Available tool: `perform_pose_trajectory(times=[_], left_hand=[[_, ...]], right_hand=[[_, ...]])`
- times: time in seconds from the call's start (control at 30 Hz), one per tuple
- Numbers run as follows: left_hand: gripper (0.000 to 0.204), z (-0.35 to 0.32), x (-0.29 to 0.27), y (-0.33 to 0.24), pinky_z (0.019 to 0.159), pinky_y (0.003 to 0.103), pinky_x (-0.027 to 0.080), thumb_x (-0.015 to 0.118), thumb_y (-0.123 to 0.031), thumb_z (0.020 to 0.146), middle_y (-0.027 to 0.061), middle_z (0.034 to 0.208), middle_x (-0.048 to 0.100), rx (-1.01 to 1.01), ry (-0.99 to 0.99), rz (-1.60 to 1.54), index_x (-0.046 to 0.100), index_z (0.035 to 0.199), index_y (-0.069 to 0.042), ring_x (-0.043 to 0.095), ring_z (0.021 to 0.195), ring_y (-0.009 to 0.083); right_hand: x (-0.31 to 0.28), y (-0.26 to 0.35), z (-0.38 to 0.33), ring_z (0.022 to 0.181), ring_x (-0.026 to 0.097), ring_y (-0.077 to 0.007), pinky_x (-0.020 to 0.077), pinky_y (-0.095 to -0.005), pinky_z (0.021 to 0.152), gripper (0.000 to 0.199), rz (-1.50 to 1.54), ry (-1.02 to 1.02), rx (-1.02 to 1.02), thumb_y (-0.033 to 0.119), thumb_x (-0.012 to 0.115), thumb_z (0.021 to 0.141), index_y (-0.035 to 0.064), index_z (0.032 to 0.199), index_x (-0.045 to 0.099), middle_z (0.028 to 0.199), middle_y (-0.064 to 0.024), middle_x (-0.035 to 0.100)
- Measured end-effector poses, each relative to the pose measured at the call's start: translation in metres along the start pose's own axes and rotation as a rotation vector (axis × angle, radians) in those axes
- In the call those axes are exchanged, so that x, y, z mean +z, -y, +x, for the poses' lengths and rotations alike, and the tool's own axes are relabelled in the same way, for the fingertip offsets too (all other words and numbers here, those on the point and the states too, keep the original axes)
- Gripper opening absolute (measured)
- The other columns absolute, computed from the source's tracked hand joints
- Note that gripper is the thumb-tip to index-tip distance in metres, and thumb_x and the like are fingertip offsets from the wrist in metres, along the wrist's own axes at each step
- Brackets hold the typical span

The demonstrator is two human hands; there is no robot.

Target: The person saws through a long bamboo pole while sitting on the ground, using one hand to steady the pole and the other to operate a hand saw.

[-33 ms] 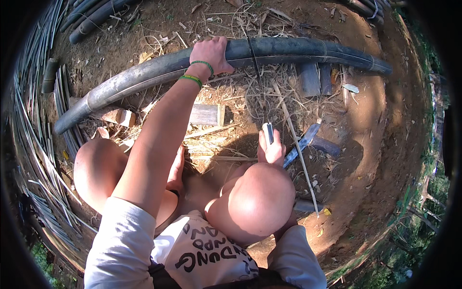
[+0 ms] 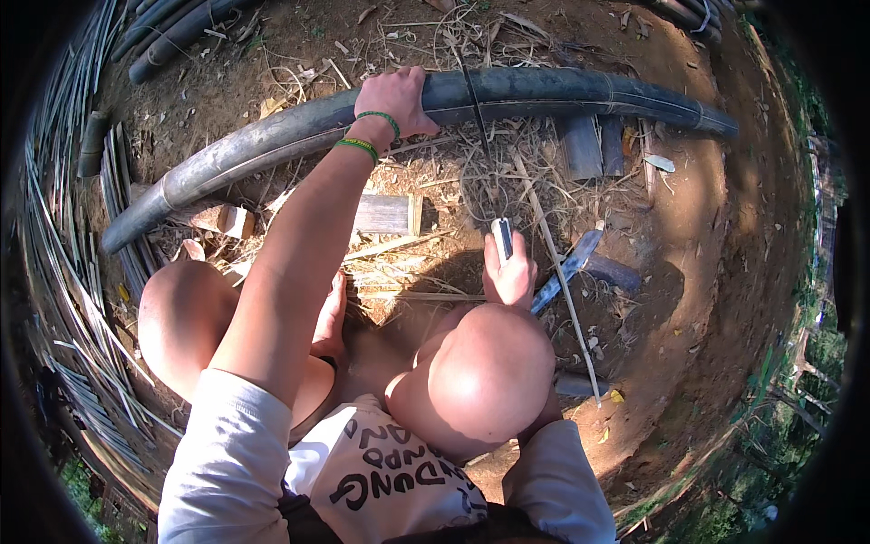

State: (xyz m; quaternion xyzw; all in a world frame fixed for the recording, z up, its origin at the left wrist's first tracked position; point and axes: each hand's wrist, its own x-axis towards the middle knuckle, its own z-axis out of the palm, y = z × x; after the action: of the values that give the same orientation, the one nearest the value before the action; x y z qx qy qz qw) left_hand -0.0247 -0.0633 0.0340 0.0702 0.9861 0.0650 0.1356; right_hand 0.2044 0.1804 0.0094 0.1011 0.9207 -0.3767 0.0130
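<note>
A long, dark bamboo pole (image 2: 562, 92) lies crosswise in front of me. My left hand (image 2: 395, 100) is wrapped over it from above, left of its middle, with the thumb pointing right along the near side. My right hand (image 2: 511, 272) is closed round the light and dark handle of a hand saw (image 2: 481, 122). The thin, dark saw blade crosses the pole a little right of my left hand, and its tip extends past the far side. Whether the blade has entered the bamboo is too fine to tell.
Below the pole lie a wooden block (image 2: 382, 215), split bamboo pieces (image 2: 580, 145) and a thin stick (image 2: 560, 263). A large blade-like piece (image 2: 571, 267) rests right of my right hand. Long bamboo strips (image 2: 54, 227) line the left. Shavings litter the brown dirt.
My right hand and the saw have shifted slightly forward, toward the pole. My left hand stays on the pole, a touch farther forward.
</note>
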Motion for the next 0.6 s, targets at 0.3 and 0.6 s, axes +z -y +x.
perform_pose_trajectory(times=[0.3,0.6], left_hand=[[0.094,0.01,-0.004,-0.006,0.101,0.043,0.059,0.087,-0.062,0.065,0.0128,0.133,0.069,-0.001,0.02,-0.003,0.057,0.136,-0.009,0.071,0.118,0.0326],[0.091,0.009,0.003,-0.002,0.097,0.044,0.06,0.087,-0.061,0.066,0.0136,0.128,0.069,0.029,-0.054,-0.002,0.057,0.134,-0.008,0.073,0.112,0.0329]], right_hand=[[0.04,0.082,0.155,0.074,0.073,-0.049,0.0573,-0.0562,0.061,0.033,-0.065,-0.03,-0.214,0.03,0.061,0.106,-0.003,0.106,0.062,0.074,-0.0281,0.071],[-0.007,0.001,-0.019,0.089,0.077,-0.0424,0.0588,-0.0495,0.072,0.027,0.021,0.011,0.146,0.029,0.07,0.101,0.0114,0.121,0.067,0.09,-0.0228,0.075]])
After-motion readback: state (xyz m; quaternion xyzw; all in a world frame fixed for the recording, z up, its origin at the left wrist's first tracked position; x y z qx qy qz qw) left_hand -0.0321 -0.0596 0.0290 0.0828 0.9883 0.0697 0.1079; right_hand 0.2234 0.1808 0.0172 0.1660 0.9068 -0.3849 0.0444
